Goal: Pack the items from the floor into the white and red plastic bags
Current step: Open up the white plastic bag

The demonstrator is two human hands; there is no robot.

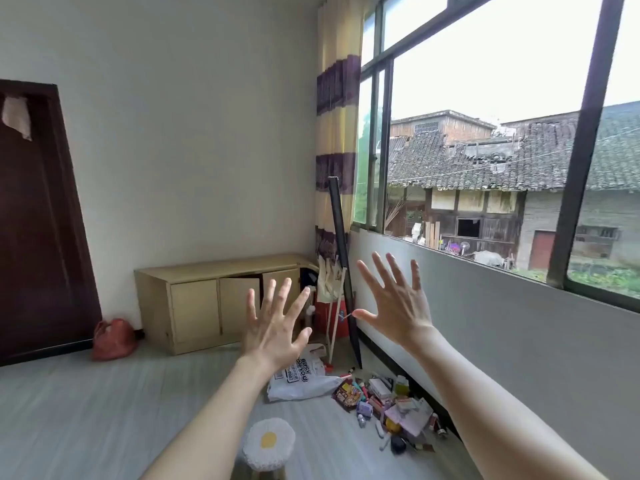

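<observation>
Two hands are up in the air in the head view, and both hold nothing. Left hand [277,327] has its fingers spread wide. Right hand [393,303] is spread wide too. Neither one touches anything.

One white bag [299,379] lies flat on the floor, just beside the pile of small things [388,407] by the wall under the window. One red bag [113,339] sits far off, near the dark door [38,220]. I think it may already have stuff in it, because it looks lumpy.

What could go wrong? The pile is tight and mixed up, so grabbing fast could knock small bottles away and make them roll. The white bag is floppy, so its mouth could fall shut and things could miss it. The red bag is well apart from the pile, so things carried there could drop.

Counting: two hands, one white bag, one red bag, one stool [268,445] with an egg-looking top, one low cabinet [221,303]. The pile has too many small things to count.
</observation>
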